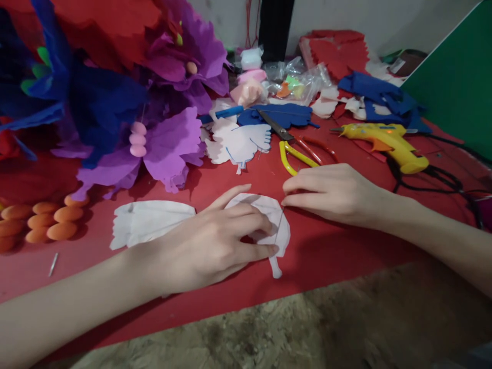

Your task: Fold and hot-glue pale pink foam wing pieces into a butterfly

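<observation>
My left hand [223, 241] lies palm down, its fingers spread, on a white petal-shaped cutout [283, 236] that looks like fabric or paper. The thumb and index finger rest on the cutout, and the palm hides part of it. A narrow tab sticks out at its lower edge. At its upper right, my right hand [334, 197] pinches a thin dark wire [280, 219] that runs across the cutout. Under and behind my left wrist lies another white cutout [149, 220] with a scalloped end.
A yellow glue gun [384, 141], scissors [282, 132] and yellow-handled pliers [294, 156] lie beyond my hands. Large purple flowers [172, 143] and orange egg-shaped pieces [61, 223] are at left. White scraps [238, 143] and blue cloth [380, 97] lie farther back on the red sheet [323, 256].
</observation>
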{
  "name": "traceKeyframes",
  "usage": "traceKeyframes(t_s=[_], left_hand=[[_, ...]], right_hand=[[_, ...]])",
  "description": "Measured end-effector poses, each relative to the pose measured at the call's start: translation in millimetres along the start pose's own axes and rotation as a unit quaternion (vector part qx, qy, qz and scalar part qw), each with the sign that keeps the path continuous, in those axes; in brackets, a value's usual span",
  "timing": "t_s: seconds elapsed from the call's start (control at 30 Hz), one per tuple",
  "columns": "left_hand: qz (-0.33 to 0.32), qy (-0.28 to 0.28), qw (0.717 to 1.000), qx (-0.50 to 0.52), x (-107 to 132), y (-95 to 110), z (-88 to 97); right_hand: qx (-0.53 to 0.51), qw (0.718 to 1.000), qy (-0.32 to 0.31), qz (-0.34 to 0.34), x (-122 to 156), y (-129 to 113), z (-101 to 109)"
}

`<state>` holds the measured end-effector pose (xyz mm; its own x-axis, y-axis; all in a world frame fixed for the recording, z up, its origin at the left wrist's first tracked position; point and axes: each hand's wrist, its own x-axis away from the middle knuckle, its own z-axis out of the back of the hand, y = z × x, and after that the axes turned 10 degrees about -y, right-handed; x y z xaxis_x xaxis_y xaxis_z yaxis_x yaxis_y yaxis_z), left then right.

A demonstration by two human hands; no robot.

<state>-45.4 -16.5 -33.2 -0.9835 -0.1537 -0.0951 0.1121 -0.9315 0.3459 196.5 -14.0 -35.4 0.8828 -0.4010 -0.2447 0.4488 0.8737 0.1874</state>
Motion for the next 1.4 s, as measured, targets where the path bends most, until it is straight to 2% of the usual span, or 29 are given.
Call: traceKeyframes(t_s=[0.3,0.6,0.9,1.0,1.13,1.23,1.4], left_hand=[[0.000,0.005,1.000,-0.007,0.4,-1.0,-2.3],[-0.010,0.024,1.000,-0.007,-1.9,-2.3,-4.4],[-0.008,0.026,1.000,0.014,1.5,-2.4,-6.7],[0.038,0.066,0.997,0.032,0.7,0.7,-4.7],[0.161,0.144,0.970,0.113,-5.3,5.7,5.6],[0.227,0.136,0.945,0.193,-12.0,7.3,13.3],[0.271,0.121,0.920,0.256,-20.2,8.2,20.3]], right_hand=[[-0.134,0.989,-0.058,-0.039,1.0,5.9,1.0],[-0.222,0.974,-0.010,-0.042,3.7,11.7,-14.6],[-0.183,0.983,-0.016,-0.022,0.6,12.8,-16.1],[-0.170,0.985,-0.020,-0.025,-1.0,10.3,-8.5],[-0.137,0.989,-0.017,-0.060,-4.9,-1.4,6.5],[-0.114,0.989,-0.006,-0.089,-10.7,-13.7,13.8],[-0.074,0.989,0.015,-0.125,-21.0,-29.5,15.1]])
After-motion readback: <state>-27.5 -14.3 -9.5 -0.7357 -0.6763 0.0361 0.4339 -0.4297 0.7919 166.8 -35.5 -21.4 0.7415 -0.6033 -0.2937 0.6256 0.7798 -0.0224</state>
